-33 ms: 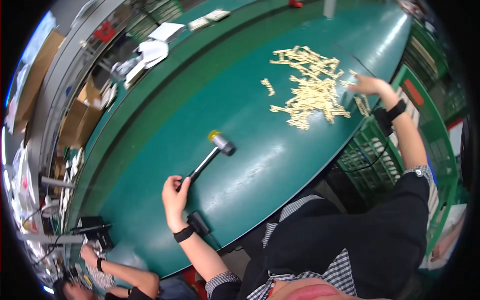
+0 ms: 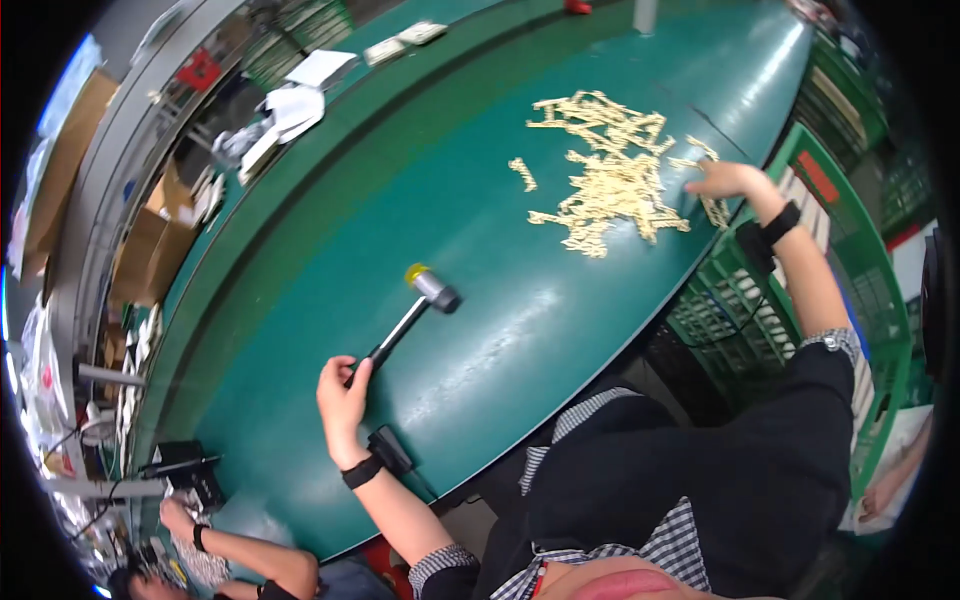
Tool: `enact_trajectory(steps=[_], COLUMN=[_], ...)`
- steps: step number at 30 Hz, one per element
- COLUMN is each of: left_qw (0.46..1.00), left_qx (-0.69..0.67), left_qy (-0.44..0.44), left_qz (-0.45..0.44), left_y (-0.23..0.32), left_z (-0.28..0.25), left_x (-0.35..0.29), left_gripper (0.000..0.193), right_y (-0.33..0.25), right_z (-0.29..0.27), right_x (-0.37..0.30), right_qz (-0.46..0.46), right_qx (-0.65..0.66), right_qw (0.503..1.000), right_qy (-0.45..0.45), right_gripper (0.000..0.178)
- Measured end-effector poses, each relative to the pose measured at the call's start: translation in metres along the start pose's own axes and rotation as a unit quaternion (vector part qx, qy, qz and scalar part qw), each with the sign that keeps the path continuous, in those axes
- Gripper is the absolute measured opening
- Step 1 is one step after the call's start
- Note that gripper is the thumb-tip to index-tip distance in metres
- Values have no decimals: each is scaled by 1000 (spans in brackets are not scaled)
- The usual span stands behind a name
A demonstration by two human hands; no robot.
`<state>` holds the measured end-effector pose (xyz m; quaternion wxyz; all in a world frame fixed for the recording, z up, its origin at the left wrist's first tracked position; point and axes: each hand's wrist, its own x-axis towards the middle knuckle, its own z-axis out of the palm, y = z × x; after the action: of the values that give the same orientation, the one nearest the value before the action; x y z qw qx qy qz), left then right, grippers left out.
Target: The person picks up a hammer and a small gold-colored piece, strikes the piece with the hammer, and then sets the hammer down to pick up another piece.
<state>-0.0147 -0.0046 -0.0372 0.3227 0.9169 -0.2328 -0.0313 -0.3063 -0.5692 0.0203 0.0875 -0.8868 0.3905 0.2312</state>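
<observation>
Gripping the mallet (image 2: 400,329) low, probably for leverage: left hand (image 2: 342,397). Right hand (image 2: 732,180): apart, loosely open beside cream pieces (image 2: 612,192), near edge of worktop (image 2: 480,225).

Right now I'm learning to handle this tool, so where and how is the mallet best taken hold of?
Probably by the dark end of its handle, coming from the near left side, where the left grip has it. The handle is slim and slants toward that side, while the bulky head sits at the far end.
</observation>
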Motion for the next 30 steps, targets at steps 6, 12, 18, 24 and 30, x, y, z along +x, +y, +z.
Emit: enact_trajectory(steps=[6,12,18,24,30], left_qw=[999,1000,1000,999,1000], left_qx=[4,-2,1,19,28], left_qy=[0,10,1,1,8], left_qz=[-37,-27,-22,-36,-10], left_y=[4,2,11,15,20], left_z=[2,4,3,-3,1], left_x=[0,-3,-3,-5,-3], left_gripper=[32,30,32,32,28], right_y=[-83,-74,25,-1,-31], right_z=[54,14,-10,-7,-43], right_x=[-23,7,51,31,-7], right_qz=[51,-134,78,74,-63], right_qx=[65,236,178,431,618], right_qw=[996,939,963,899,783], right_qy=[31,212,185,-12,-10], right_gripper=[88,90,92,87,75])
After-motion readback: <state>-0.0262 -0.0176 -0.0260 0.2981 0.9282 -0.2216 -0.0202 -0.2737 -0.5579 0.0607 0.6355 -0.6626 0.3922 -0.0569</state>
